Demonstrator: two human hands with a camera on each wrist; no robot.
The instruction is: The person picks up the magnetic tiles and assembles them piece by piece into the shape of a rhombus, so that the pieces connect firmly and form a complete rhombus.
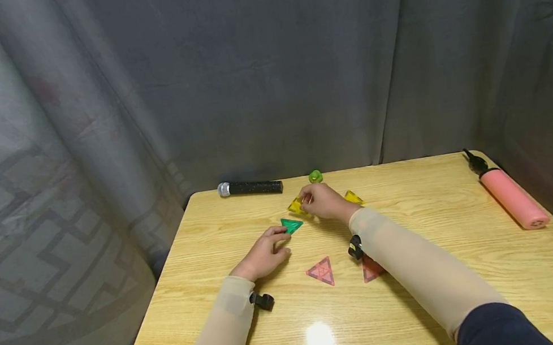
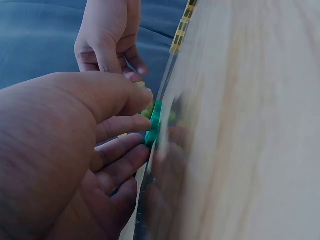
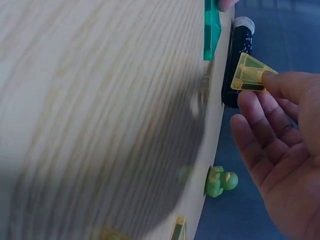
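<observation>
Held between the thumb and fingers of my right hand [image 1: 326,201] is a translucent yellow triangular tile [image 3: 251,74], raised above the table. My left hand [image 1: 264,252] lies to the front left, its loosely bent fingertips at the edge of a green triangular tile [image 1: 291,225] on the tabletop. Another yellow triangular tile [image 1: 353,197] lies right of my right hand. Nearer the front are a pink triangular tile [image 1: 321,272] and a red one [image 1: 371,268], the latter partly hidden by my right forearm.
A black microphone [image 1: 252,187] lies near the wooden table's [image 1: 412,191] back edge, with a small green figure [image 1: 315,176] to its right. At the right edge is a pink hand pump [image 1: 515,199] with a black nozzle. Grey curtains [image 1: 266,82] hang behind.
</observation>
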